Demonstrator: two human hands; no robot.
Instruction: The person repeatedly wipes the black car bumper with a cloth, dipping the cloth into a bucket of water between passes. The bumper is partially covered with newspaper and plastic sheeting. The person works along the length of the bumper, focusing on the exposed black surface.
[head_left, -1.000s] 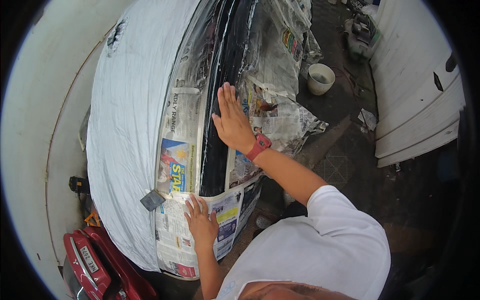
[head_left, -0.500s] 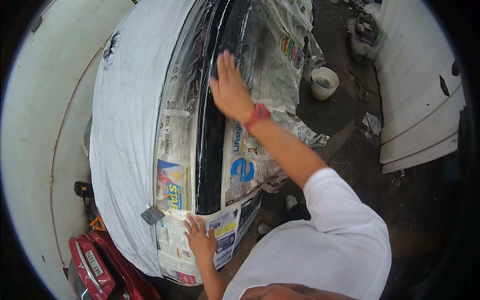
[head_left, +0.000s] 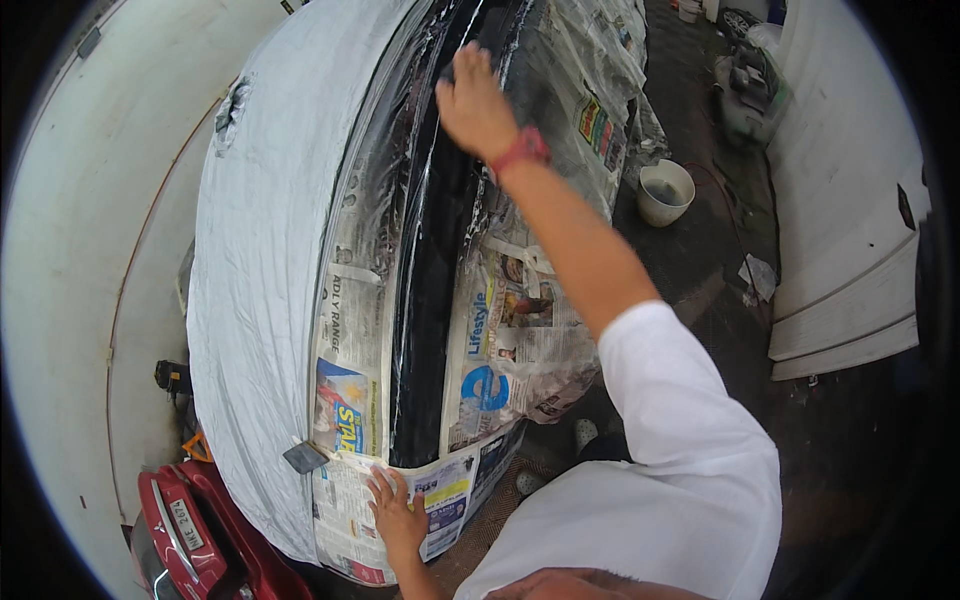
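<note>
right hand (head_left: pixel 482 105), grip released, lies flat-fingered over a black strip (head_left: pixel 420 370); left hand (head_left: pixel 400 515), grip likewise loose, rests on newspaper (head_left: pixel 342 508).

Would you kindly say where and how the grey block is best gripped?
The grey block is probably best pinched by opposite edges, the left hand coming from the right and above: it looks flat, with its upper face uncovered.

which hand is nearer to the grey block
Left. The left hand is on the newspaper, right of the grey block and slightly lower in the picture; the right hand is much farther up, at the black strip.
</note>
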